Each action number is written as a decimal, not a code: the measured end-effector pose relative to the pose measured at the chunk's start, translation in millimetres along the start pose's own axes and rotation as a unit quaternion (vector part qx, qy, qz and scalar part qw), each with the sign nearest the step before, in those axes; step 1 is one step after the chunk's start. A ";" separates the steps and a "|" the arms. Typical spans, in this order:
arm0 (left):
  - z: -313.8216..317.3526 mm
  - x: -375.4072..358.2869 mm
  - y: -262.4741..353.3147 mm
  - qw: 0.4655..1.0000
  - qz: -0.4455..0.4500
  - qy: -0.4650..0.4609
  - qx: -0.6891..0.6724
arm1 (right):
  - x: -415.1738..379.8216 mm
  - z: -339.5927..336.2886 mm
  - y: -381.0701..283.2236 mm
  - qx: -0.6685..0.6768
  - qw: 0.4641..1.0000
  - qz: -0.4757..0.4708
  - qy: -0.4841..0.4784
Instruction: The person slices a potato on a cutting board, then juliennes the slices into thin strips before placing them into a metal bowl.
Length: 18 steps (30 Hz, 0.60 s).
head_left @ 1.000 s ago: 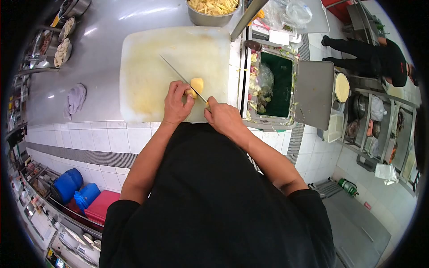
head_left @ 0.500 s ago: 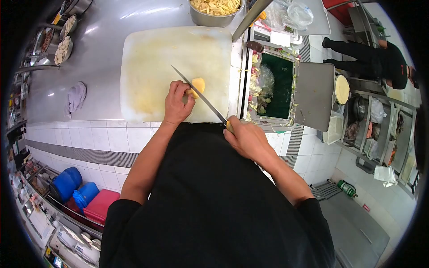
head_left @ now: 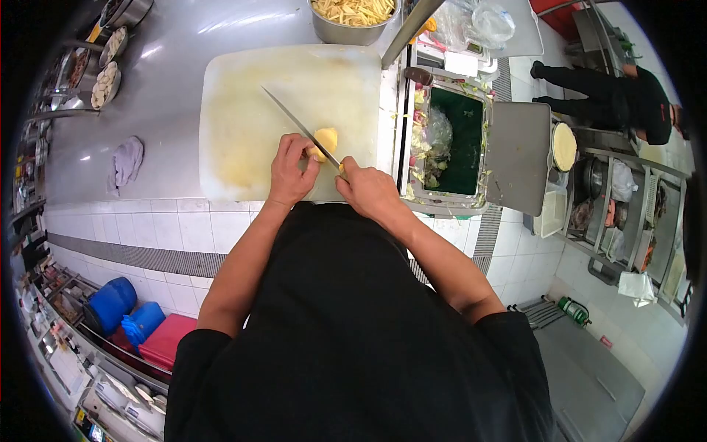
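On the white cutting board (head_left: 243, 118) sits a peeled yellow potato (head_left: 327, 138), its left part behind the knife blade. My left hand (head_left: 293, 169) has its fingers curled against the potato's near left side, holding it down. In my right hand (head_left: 370, 190) is the handle of a long kitchen knife (head_left: 289, 113). The blade slants across the potato, close to my left fingertips, with its tip pointing to the far left. How deep the edge sits in the potato cannot be made out.
A metal pot (head_left: 346, 34) of cut potato strips stands beyond the board. To the right is a green bin (head_left: 456, 144) with scraps around its rim. A crumpled cloth (head_left: 128, 159) lies on the steel counter at left. Another person (head_left: 626, 103) stands at far right.
My right hand has moved forward and left, pushing the knife so that its tip reaches farther over the board. My left hand and the potato have stayed nearly in place.
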<state>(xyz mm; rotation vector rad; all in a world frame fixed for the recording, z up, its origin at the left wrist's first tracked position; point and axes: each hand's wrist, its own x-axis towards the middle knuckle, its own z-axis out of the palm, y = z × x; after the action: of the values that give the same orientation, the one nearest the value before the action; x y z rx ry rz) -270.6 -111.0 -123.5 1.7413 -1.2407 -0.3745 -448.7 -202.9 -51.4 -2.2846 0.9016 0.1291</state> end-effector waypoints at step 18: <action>2.1 0.9 -3.0 1.000 0.004 0.008 -0.001 | -54.0 -55.4 -19.0 0.010 0.998 0.030 -0.061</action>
<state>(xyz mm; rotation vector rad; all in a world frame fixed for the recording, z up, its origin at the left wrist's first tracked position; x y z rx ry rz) -269.9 -112.7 -126.9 1.7333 -1.2360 -0.3566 -485.4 -196.1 18.9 -2.2054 0.9041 0.2813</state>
